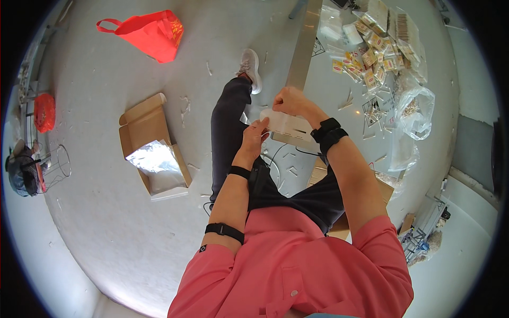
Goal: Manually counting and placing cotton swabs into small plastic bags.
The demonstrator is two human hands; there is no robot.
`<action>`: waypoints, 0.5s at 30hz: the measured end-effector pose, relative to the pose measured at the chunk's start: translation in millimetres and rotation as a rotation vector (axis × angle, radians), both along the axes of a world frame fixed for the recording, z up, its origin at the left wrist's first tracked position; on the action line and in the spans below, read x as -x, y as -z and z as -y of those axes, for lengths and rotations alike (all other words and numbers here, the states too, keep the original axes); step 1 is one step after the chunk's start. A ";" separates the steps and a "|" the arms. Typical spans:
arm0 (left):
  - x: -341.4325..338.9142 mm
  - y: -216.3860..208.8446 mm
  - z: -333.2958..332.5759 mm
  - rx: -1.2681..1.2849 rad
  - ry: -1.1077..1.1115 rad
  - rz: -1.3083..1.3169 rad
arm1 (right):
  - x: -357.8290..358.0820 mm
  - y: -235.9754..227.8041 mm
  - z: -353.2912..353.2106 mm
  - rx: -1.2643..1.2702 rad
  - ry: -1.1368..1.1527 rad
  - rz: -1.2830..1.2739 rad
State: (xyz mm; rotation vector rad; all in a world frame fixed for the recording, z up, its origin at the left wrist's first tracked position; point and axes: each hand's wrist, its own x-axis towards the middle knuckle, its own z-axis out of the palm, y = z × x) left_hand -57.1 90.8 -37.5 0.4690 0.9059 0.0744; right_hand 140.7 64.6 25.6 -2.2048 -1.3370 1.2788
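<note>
Head view: seated on the floor, two hands working a small clear plastic bag over the lap.

Head view detail: the left hand (256, 133) pinches the near edge of the clear plastic bag (286, 123) between thumb and fingers, while the right hand (289, 100), at about one o'clock from it, is curled into a loose fist gripping the bag's far top corner; the bag hangs stretched between them, above the dark trouser leg (229, 122). It looks like the bag is being opened or sealed, so a steady pull along its mouth seems called for. At nine o'clock lies an open cardboard box (151, 143) with foil inside; at two o'clock, a heap of small packets (377, 50); at eleven o'clock, a red bag (151, 33).
</note>
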 end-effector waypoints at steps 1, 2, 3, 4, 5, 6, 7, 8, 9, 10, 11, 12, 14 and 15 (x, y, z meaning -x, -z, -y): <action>-3.8 -3.8 1.8 0.003 0.009 0.006 | -4.2 4.2 5.6 0.003 0.009 0.006; -6.6 -8.1 4.7 0.009 -0.067 0.000 | -7.4 11.4 11.2 -0.032 -0.025 0.058; -7.6 -10.7 5.9 0.012 -0.146 -0.008 | -8.1 12.6 11.8 -0.071 -0.062 0.108; -7.3 -8.5 8.3 0.011 -0.141 -0.004 | -6.6 14.3 13.1 -0.071 -0.057 0.112; -7.0 -6.8 10.8 -0.028 -0.141 -0.019 | -2.3 17.1 14.3 -0.155 0.048 0.095; -5.8 -6.6 12.4 -0.067 -0.142 -0.037 | 2.3 18.4 14.4 -0.237 0.152 0.074; -6.3 -6.0 13.9 -0.066 -0.140 -0.039 | 3.7 19.1 14.1 -0.236 0.155 0.073; -7.5 -5.3 16.2 -0.083 -0.138 -0.057 | 4.7 19.8 14.0 -0.239 0.089 0.006; -6.9 -3.1 18.8 -0.100 -0.139 -0.076 | 6.5 19.5 13.2 -0.243 0.020 -0.064; -6.1 -0.8 20.9 -0.101 -0.140 -0.079 | 7.2 18.7 13.1 -0.243 0.019 -0.067; -5.0 1.4 22.8 -0.125 -0.108 -0.087 | 7.1 17.4 13.4 -0.201 0.008 -0.072; -5.1 3.7 23.7 -0.152 -0.077 -0.093 | 5.9 17.0 13.3 -0.161 -0.006 -0.075; -2.4 7.0 27.5 -0.170 -0.047 -0.093 | 7.5 15.3 15.9 -0.195 -0.020 -0.062; -6.2 1.5 28.6 -0.181 -0.002 -0.085 | 4.5 16.0 21.8 -0.221 -0.020 -0.041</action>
